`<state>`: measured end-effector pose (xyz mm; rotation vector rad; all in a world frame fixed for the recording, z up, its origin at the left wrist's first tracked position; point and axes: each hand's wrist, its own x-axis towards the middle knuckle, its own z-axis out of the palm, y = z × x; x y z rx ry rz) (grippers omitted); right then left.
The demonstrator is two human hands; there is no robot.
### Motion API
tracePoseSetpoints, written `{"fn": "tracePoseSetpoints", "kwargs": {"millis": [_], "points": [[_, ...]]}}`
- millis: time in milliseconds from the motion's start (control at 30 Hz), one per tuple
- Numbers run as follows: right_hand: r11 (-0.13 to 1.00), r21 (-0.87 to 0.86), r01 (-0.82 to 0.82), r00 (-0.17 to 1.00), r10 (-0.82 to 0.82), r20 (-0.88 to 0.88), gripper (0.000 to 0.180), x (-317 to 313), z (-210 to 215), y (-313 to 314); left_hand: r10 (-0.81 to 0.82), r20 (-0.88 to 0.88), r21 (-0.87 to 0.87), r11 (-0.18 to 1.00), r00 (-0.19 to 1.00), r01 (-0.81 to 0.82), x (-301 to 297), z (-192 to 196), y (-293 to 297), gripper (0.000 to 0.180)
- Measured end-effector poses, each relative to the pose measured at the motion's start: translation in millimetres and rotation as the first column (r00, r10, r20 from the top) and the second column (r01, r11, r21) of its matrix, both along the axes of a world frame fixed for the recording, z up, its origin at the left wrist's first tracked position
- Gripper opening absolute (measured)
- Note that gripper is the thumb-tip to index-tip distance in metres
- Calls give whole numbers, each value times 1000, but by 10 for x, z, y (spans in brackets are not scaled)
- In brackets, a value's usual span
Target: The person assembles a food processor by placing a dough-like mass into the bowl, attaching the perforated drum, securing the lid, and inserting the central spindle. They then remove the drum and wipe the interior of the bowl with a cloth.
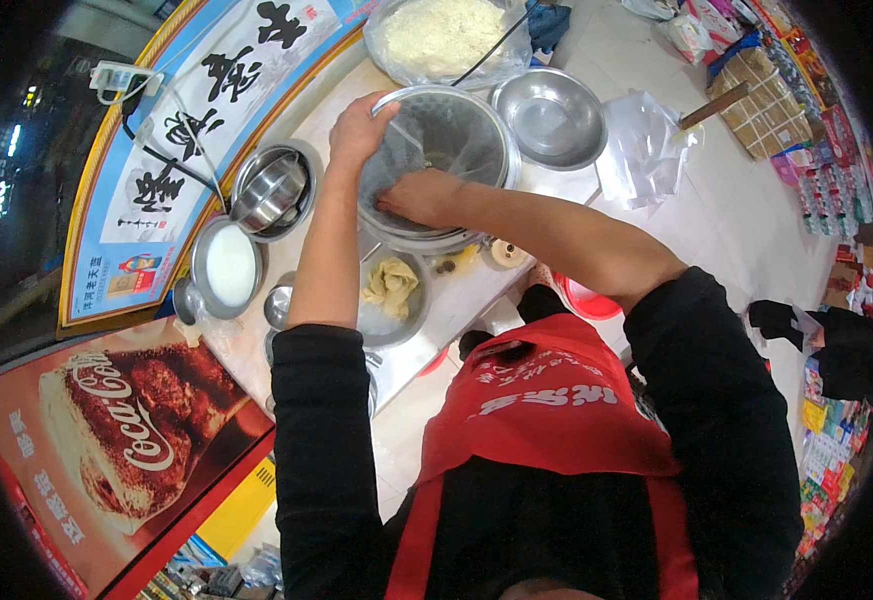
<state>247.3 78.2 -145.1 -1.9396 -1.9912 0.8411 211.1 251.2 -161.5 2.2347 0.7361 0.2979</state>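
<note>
A large round metal pot stands on the table in front of me, with a thin clear plastic bag lining its inside. My left hand is closed round the pot's left rim, over the edge of the bag. Inside the pot, my right hand reaches toward the left wall with its fingers curled against the plastic. The fingertips are hidden, so what they grip does not show. Just below the pot, a metal bowl holds a pale yellowish lump of dough.
Behind the pot sits a wide plastic-covered basin of pale crumbly food. A metal bowl is at its right, beside clear plastic bags. Left are stacked metal pans and a bowl of white liquid. A framed sign borders the table.
</note>
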Motion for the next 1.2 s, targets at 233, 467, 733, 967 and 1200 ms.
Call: {"fn": "tracePoseSetpoints", "kwargs": {"millis": [233, 467, 733, 967, 1200], "points": [[999, 43, 7, 1000, -7, 7, 31, -5, -42, -75, 209, 448, -129, 977, 869, -168, -638, 109, -117, 43], [975, -51, -216, 961, 222, 164, 30, 181, -20, -178, -192, -63, 592, 783, 979, 192, -1247, 485, -797, 33], [962, -35, -270, 945, 272, 180, 30, 233, 115, -217, -158, -239, 569, 777, 958, 270, -1134, 488, -1056, 28], [971, -16, -239, 964, 239, 115, 31, 106, 269, -240, -71, -340, 630, 722, 938, 284, -1165, 574, -1100, 26], [933, -39, -358, 924, 360, 129, 30, 287, 253, -279, -54, -198, 587, 793, 979, 163, -1252, 540, -1288, 21]]}}
